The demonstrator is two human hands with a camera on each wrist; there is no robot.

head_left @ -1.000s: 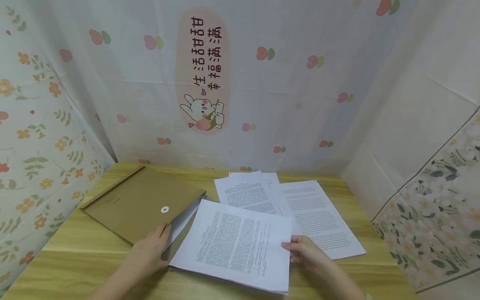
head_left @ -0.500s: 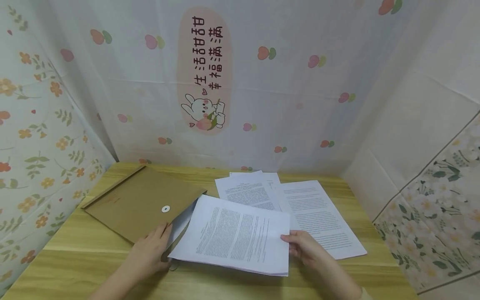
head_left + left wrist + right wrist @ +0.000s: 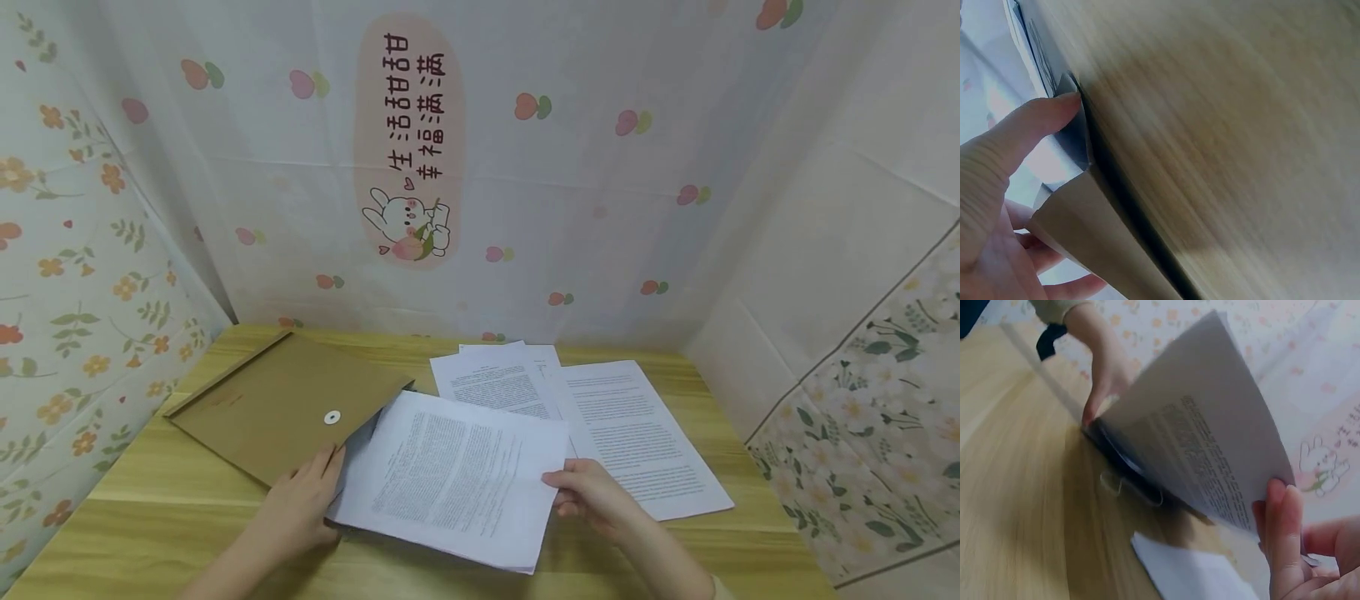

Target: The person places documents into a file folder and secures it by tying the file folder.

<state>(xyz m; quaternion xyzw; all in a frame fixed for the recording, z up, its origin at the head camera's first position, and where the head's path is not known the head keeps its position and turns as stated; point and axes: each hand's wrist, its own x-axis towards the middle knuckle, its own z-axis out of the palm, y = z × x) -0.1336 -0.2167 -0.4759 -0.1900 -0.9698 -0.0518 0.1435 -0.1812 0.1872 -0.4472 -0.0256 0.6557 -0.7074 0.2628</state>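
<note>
Brown envelope lies flat on L side of wood-look table, set at an angle, mouth facing R, w/ white button near the mouth edge. L hand grips near end of mouth: fingers on top face, thumb at near edge. R hand pinches R edge of printed paper stack btwn thumb & fingers. Stack is tilted, R side raised off table, L edge right at the mouth; can't tell how far in, if at all.

Room: bare wood along table front, L of envelope, & btwn envelope's far R corner & loose sheets. Those overlap each other behind the stack, which hides their near ends; a further printed page lies just R, partly behind R hand.

Forearms cut off at bottom. Print too small to read. L wrist view: fingertips partly hidden by envelope. R wrist view: mouth dark, blurred.
</note>
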